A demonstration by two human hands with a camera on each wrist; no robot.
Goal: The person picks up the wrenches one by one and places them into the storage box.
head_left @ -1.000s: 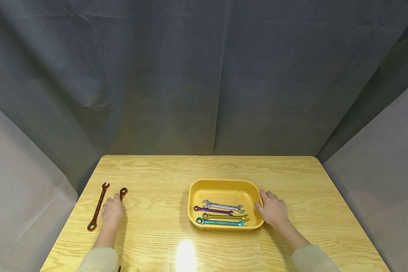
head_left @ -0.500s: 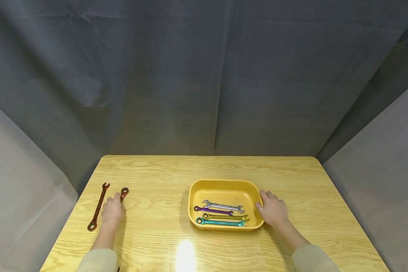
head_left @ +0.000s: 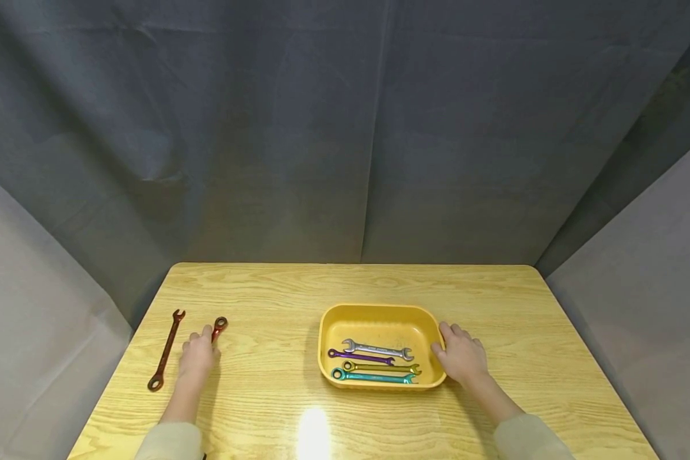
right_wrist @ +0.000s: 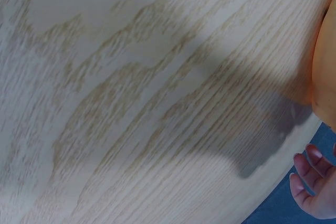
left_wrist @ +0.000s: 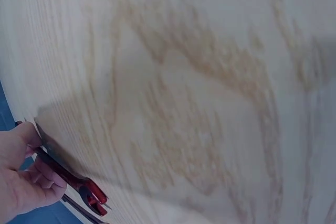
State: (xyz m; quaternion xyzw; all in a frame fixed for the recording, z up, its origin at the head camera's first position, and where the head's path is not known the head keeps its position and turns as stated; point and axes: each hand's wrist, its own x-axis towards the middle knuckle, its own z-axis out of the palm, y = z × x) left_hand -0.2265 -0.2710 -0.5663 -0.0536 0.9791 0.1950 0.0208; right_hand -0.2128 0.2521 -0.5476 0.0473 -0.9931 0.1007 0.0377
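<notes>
The left hand [head_left: 197,358] has its fingers curled round a red wrench [head_left: 219,325], whose ring end sticks out just beyond the fingertips; a brown wrench [head_left: 166,351] lies on the table [head_left: 264,294] just to its outer side. The right hand [head_left: 462,356] rests with relaxed fingers against the yellow tray [head_left: 379,312], where four wrenches lie beside its thumb

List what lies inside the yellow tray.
Four wrenches lie in the yellow tray: silver, purple, gold and teal. The right hand hides its right rim.
</notes>
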